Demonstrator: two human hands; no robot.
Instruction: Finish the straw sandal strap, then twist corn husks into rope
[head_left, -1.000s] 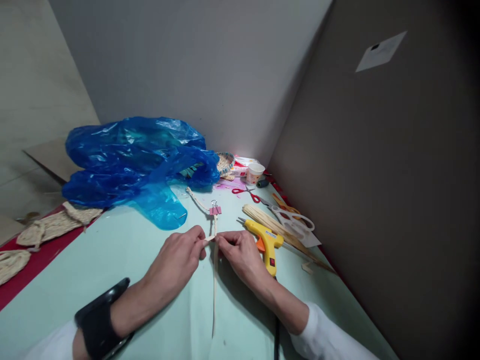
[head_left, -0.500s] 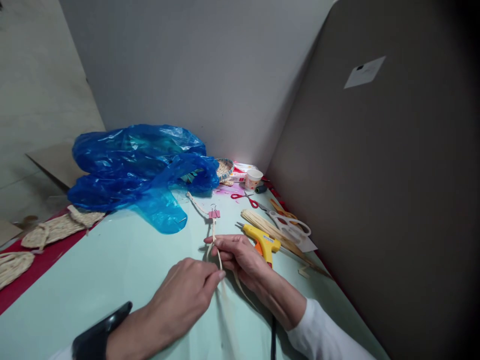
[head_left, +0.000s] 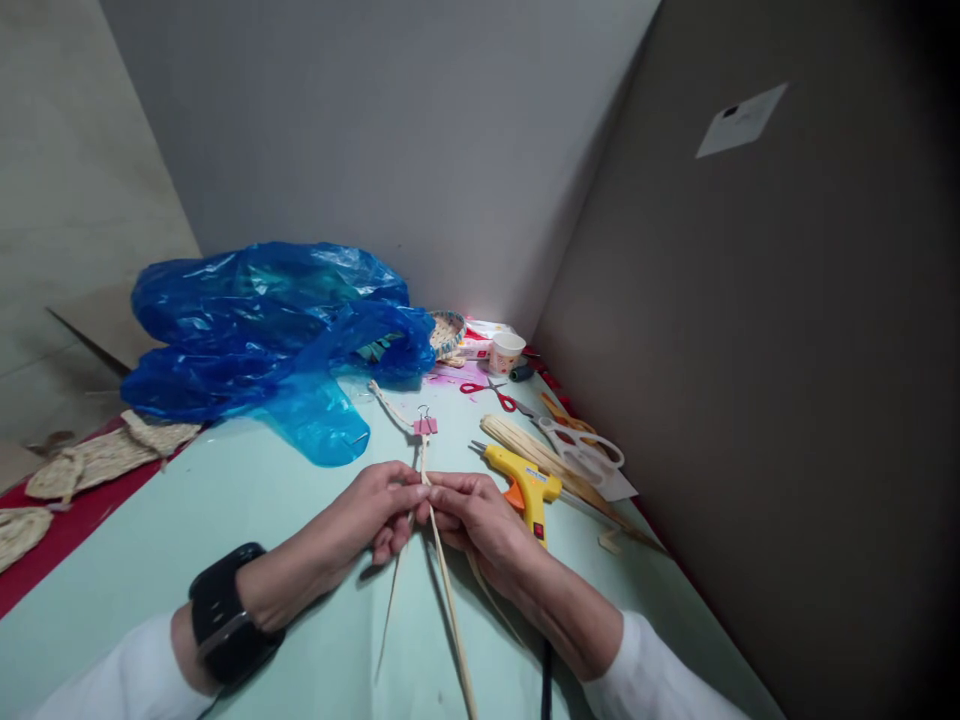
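Note:
A thin pale braid point(head_left: 390, 404) of straw-like strands runs through a pink binder clip point(head_left: 425, 426) and down between my hands. My left hand point(head_left: 382, 505) pinches the strands just below the clip with thumb and forefinger. Against it, my right hand point(head_left: 472, 510) pinches the same spot from the other side, its other fingers curled. Loose strands point(head_left: 448, 600) hang from my fingers toward me, spread into separate lengths over the pale green tabletop point(head_left: 315, 580). The exact crossing of the strands is hidden by my fingertips.
A yellow glue gun point(head_left: 529, 485) lies beside my right hand, near a straw bundle point(head_left: 517, 440), white-handled scissors point(head_left: 581, 445) and red-handled scissors point(head_left: 487, 392). Blue plastic bags point(head_left: 262, 330), a small basket point(head_left: 448, 333) and a paper cup point(head_left: 507, 353) stand behind. Woven straw pieces point(head_left: 105, 462) lie left.
My left hand has moved up and away from me, from the lower strands to meet my right hand below the clip. One strand now hangs out to the left. My right hand stays nearly in place.

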